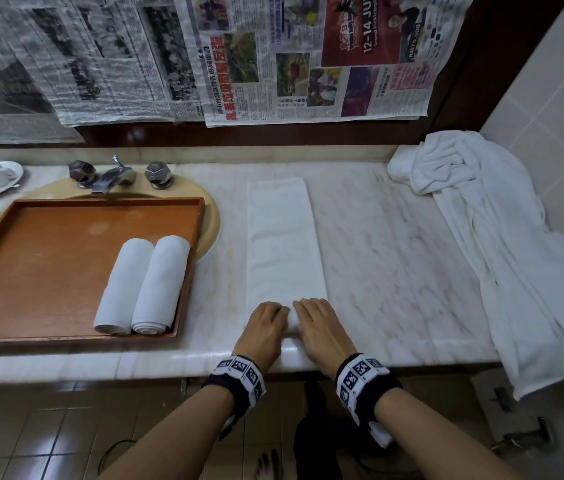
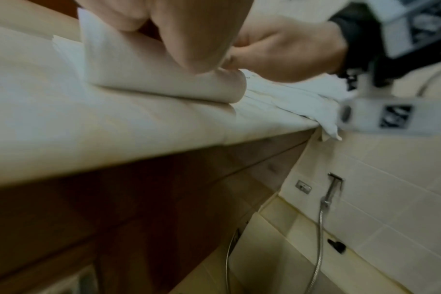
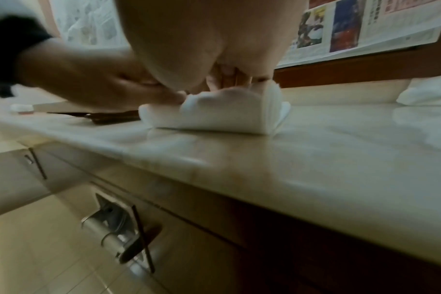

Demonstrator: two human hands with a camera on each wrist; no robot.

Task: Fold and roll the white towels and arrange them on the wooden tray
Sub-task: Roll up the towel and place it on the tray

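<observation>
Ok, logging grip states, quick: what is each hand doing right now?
Left hand: fingers curled over the rolled near end of the folded towel.
Right hand: grips that same rolled end.

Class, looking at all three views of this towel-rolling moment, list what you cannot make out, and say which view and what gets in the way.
- Head view: how tightly the folded towel is rolled; the left hand and right hand cover the roll.
- Head view: the sink basin, covered by the wooden tray.
- Head view: the crumpled white cloth is cut off by the right edge.
- Wrist views: the fingertips are blurred.
</observation>
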